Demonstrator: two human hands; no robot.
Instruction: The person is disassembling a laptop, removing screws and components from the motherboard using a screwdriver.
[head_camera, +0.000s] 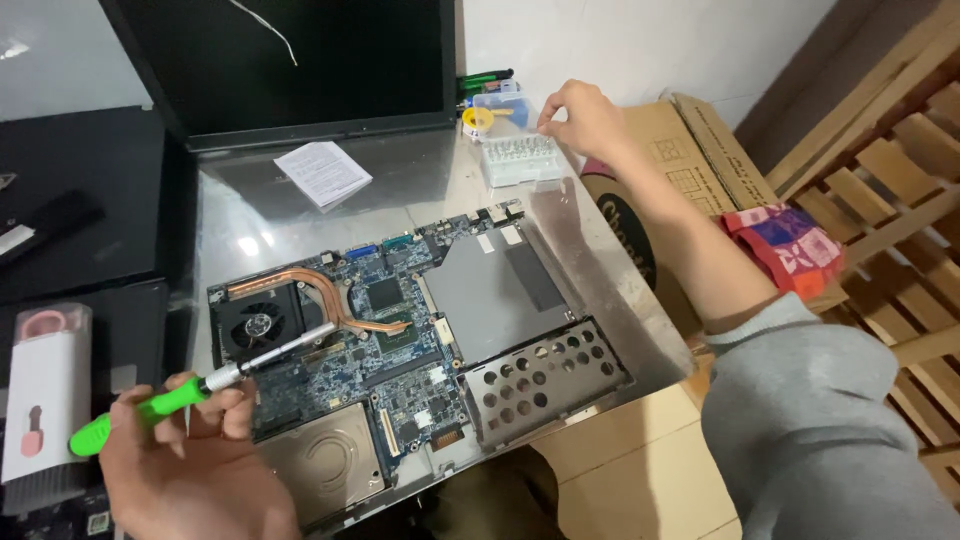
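An opened laptop base with a blue motherboard (400, 340) lies on the table, showing a black fan (255, 325), copper heat pipes and a perforated metal bay. My left hand (185, 450) grips a green-handled screwdriver (140, 408) whose metal shaft points at the fan area. My right hand (580, 115) reaches across to the far side, fingers pinched together above a clear plastic compartment box (520, 158); whether something tiny is between the fingertips cannot be told.
A dark laptop screen (290, 65) stands at the back with a folded paper sheet (322, 172) before it. A cardboard box (670, 170) and red patterned cloth (785, 245) sit right, wooden slats beyond. A white-pink cleaning kit (45, 390) lies left.
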